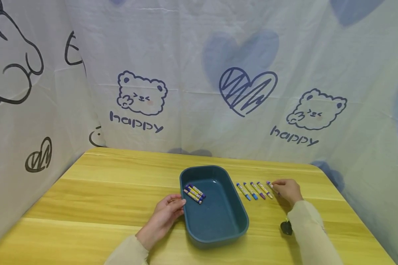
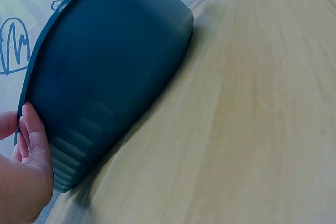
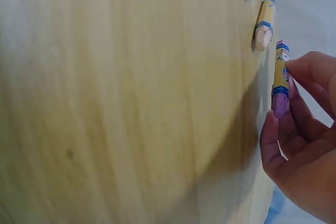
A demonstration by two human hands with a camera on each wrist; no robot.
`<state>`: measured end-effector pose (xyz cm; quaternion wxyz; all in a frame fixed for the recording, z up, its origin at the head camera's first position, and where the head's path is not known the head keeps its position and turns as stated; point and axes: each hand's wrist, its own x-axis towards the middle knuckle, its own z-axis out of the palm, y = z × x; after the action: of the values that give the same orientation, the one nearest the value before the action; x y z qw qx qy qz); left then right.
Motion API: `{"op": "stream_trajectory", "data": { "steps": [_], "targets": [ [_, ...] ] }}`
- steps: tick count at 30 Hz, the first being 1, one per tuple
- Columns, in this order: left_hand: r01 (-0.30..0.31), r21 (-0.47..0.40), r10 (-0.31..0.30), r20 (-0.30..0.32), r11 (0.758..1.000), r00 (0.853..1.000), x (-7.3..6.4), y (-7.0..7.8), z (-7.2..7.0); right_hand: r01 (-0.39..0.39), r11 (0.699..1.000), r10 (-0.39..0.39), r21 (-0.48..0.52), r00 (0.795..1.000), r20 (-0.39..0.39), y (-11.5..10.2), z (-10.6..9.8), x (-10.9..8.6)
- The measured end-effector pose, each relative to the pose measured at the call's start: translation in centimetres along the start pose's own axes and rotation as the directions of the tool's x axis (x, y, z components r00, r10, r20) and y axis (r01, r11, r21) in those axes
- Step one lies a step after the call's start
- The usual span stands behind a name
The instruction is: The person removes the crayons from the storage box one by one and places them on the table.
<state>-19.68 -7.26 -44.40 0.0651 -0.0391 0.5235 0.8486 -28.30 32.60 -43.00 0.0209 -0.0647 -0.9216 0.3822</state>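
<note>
My left hand (image 1: pixel 167 210) holds the left rim of a dark teal plastic tray (image 1: pixel 215 241), with the thumb at the rim and the fingers against the outer wall. In the left wrist view, the tray's ribbed outer side (image 2: pixel 105 61) fills much of the picture. Several yellow-wrapped crayons (image 1: pixel 194 194) lie bunched near the tray's left wall. Right of the tray, my right hand (image 1: pixel 288 190) pinches a purple crayon (image 3: pixel 281 77) between thumb and fingers. Beside it, a row of crayons lies on the table, among them a peach one (image 3: pixel 264 27) and a light blue one (image 1: pixel 243 191).
The wood-grain table (image 1: pixel 103 198) reaches back to a white curtain (image 1: pixel 192 73) printed with bears and hearts. A small black object (image 1: pixel 286 227) shows next to the right sleeve (image 1: pixel 310 228).
</note>
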Motion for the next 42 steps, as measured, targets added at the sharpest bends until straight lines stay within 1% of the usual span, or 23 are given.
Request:
{"op": "stream_trajectory", "data": {
  "steps": [6,15,25,31,35,39,42],
  "targets": [
    [0.000,-0.002,0.000,0.000,1.000,1.000,0.0,0.0,0.0,0.004,1.000,-0.004,0.016,1.000,-0.007,0.3,0.1,0.0],
    [0.003,0.004,-0.004,0.006,1.000,1.000,0.0,-0.1,-0.1,0.008,1.000,-0.008,-0.009,1.000,-0.006,0.6,0.3,0.1],
    [0.001,-0.002,-0.001,0.009,1.000,1.000,0.0,-0.1,0.0,0.021,0.999,-0.020,-0.026,1.000,0.014,0.9,0.3,0.3],
    [-0.003,0.000,0.003,0.010,1.000,1.000,0.1,-0.2,-0.1,0.045,0.998,-0.044,-0.051,0.999,0.022,1.0,0.0,0.5],
    [-0.006,0.003,0.006,0.012,1.000,1.000,0.1,-0.2,-0.1,0.050,0.998,-0.048,-0.049,0.998,0.034,1.2,-0.3,0.6],
    [-0.007,0.005,0.007,0.011,1.000,1.000,0.1,-0.2,-0.1,0.078,0.996,-0.076,-0.051,0.996,0.036,0.8,-0.5,0.7],
    [-0.006,0.006,0.006,0.009,1.000,1.000,0.1,-0.2,-0.1,0.107,0.992,-0.105,-0.063,0.994,0.041,-0.1,-0.6,0.5]
  ]
}}
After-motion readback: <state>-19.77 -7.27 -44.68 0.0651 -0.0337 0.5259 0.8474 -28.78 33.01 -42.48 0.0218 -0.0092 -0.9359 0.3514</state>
